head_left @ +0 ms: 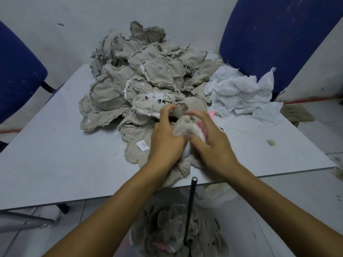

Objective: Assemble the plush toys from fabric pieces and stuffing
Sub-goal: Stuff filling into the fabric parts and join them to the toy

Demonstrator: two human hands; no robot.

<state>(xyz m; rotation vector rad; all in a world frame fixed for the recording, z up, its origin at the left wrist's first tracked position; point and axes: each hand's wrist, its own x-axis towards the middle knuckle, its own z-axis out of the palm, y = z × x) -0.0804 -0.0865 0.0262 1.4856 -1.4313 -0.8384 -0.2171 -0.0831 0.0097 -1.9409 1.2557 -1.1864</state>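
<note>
A beige plush toy skin (182, 127) with pink and white parts lies near the table's front edge, and both hands hold it. My left hand (167, 134) grips its left side, thumb and fingers pinching a fabric flap at the top. My right hand (209, 140) curls round its right side over the pink patch. White stuffing (186, 153) shows between my palms. Behind lies a big heap of beige fabric pieces (141, 78). The toy's lower part hangs over the table edge.
White cloth scraps (241, 91) are piled at the right of the grey table (55, 154). Blue chairs (269, 34) stand at the back right and left. A dark metal rod (191, 201) rises below the table edge above finished beige plush toys (174, 230) on the floor.
</note>
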